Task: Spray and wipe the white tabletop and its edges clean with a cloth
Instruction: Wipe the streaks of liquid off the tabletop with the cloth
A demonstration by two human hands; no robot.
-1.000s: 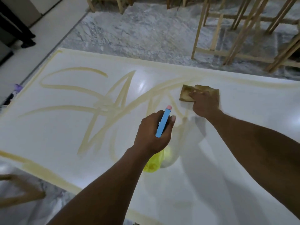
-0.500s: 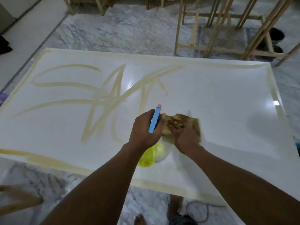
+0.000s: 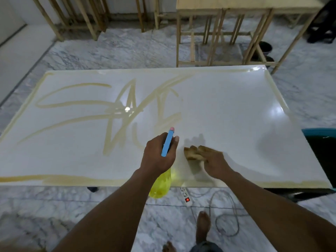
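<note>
Left grip (image 3: 158,157) grasping spray bottle (image 3: 161,187) | right grip (image 3: 215,161) released, pressing cloth (image 3: 192,153) on tabletop (image 3: 236,110)

Glossy white tabletop (image 3: 227,110), crumpled cloth (image 3: 195,152), translucent plastic bottle (image 3: 161,186)

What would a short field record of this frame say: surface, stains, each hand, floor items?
surface: white tabletop, glossy, centre-right free of streaks
stains: yellowish streaks across the left half and along the edges
left hand: grips yellow spray bottle at its blue trigger head, over the near edge
right hand: presses brown cloth on the tabletop, near the front edge
floor: white power strip, red switch lit
background: wooden frames beyond the far edge
</note>
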